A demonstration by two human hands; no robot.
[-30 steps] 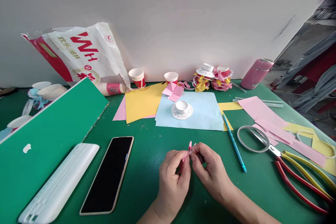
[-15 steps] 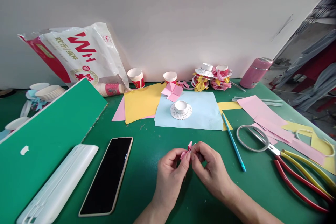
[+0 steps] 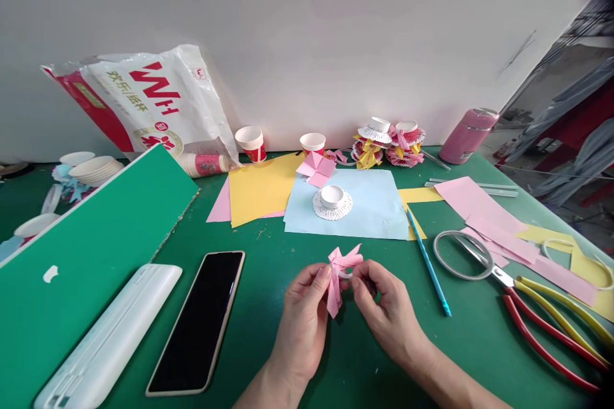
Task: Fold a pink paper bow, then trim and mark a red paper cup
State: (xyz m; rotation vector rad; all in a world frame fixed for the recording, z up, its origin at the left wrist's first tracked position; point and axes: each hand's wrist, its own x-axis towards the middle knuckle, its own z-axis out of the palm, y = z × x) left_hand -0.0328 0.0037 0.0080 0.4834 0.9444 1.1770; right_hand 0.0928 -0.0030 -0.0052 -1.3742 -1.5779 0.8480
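A small pink paper bow [image 3: 338,270] is pinched between my two hands just above the green table [image 3: 268,307]. My left hand [image 3: 302,316] holds its left side and hanging tail. The fingertips of my right hand [image 3: 386,310] grip its middle and right loop. Beyond my hands, a white cut paper cup with a fringed rim [image 3: 332,201] sits on a light blue sheet [image 3: 369,204]. A blue pencil [image 3: 428,262] lies just right of my right hand.
A black phone [image 3: 199,319], a white case [image 3: 108,339] and a green board [image 3: 71,262] lie at left. Scissors and red and yellow pliers [image 3: 527,307] lie at right with pink and yellow paper. Paper cups, decorated cups [image 3: 388,140], a bag and a pink bottle [image 3: 467,134] line the back wall.
The pink bow has opened out and turned: its loops and tail now show above and between my fingers. Both hands stayed in nearly the same place.
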